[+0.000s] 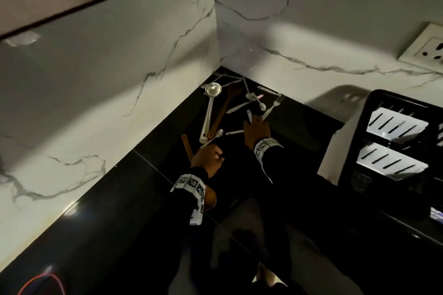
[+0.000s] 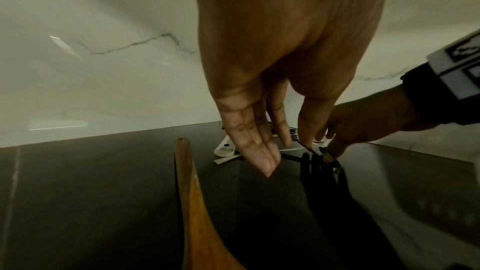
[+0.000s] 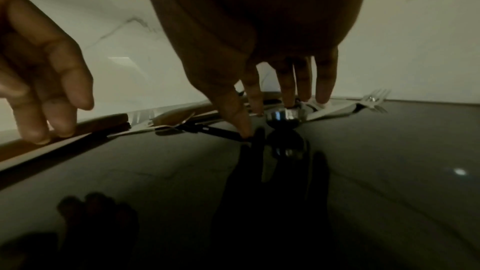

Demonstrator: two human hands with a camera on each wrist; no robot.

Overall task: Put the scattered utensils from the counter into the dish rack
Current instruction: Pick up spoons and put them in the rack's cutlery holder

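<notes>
Several steel utensils lie scattered in the counter's corner: a ladle (image 1: 208, 115), a dark wooden spoon (image 1: 225, 108), a knife (image 1: 237, 108), small spoons (image 1: 261, 104) and a fork (image 1: 273, 105). My right hand (image 1: 255, 124) reaches down among them with fingers spread. Its fingertips (image 3: 288, 98) touch a shiny spoon bowl (image 3: 281, 114), and the fork (image 3: 374, 100) lies just to the right. My left hand (image 1: 211, 155) hovers beside a wooden spatula (image 1: 186, 146), fingers straight (image 2: 259, 157). In the right wrist view, its fingertips rest on the spatula (image 3: 78, 130) handle. The black dish rack (image 1: 395, 146) stands at the right.
White marble walls close the corner on the left and back of the black counter (image 1: 119, 223). A wall socket (image 1: 426, 48) sits above the rack. A red cable (image 1: 40, 282) lies at the near left.
</notes>
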